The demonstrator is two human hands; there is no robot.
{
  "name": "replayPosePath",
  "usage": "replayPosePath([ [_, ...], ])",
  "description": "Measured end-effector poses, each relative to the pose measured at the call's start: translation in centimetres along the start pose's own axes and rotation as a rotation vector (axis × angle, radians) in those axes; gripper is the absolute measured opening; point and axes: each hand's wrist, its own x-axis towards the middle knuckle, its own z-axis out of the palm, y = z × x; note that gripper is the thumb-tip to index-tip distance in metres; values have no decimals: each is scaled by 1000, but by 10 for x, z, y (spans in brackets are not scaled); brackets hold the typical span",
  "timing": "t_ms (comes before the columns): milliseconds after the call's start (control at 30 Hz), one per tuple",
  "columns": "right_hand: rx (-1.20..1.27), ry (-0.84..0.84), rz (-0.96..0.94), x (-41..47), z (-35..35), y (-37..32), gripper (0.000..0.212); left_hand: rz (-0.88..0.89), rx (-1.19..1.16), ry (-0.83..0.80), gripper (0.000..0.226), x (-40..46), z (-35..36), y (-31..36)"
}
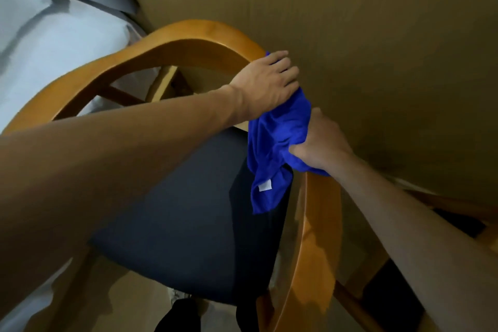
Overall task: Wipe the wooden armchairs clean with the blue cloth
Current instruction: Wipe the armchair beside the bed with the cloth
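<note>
Wooden armchair with a curved, honey-coloured rail [172,46] and a dark blue-grey padded seat [172,213] fills the head view, standing close to a tan wall [350,21]. Draped over the right side of that rail, where the back bends into the arm, lies a bright blue cloth [275,148]; its loose end hangs down inside the chair toward the seat, showing a small white label [265,186]. The left hand [266,86] lies on the upper part of the cloth with its fingers fairly straight, pressing it against the rail. The right hand [320,143] is curled round the lower bunch of the cloth, gripping it against the armrest. At the far left, pale bedding [40,43] sits just behind the chair. A second wooden chair frame [458,205] shows at the right edge.
</note>
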Motion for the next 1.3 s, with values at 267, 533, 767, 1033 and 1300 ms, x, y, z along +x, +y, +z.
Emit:
replayPosePath([
  [267,-139,146,-246,50,-40,-100,53,-458,-184,-27,45,-68,20,-100],
  [533,-679,55,-484,88,-24,-244,78,-818,-352,-285,30,-188,74,-119],
  [767,-865,118,-648,86,49,-315,67,-957,-333,-343,29,-269,88,-104],
  [1033,-836,98,-939,22,139,-375,91,-1059,-442,-327,47,-376,93,-47],
  [1300,-900,27,-1134,-52,198,-386,88,-1287,-562,-397,49,-451,63,23],
])
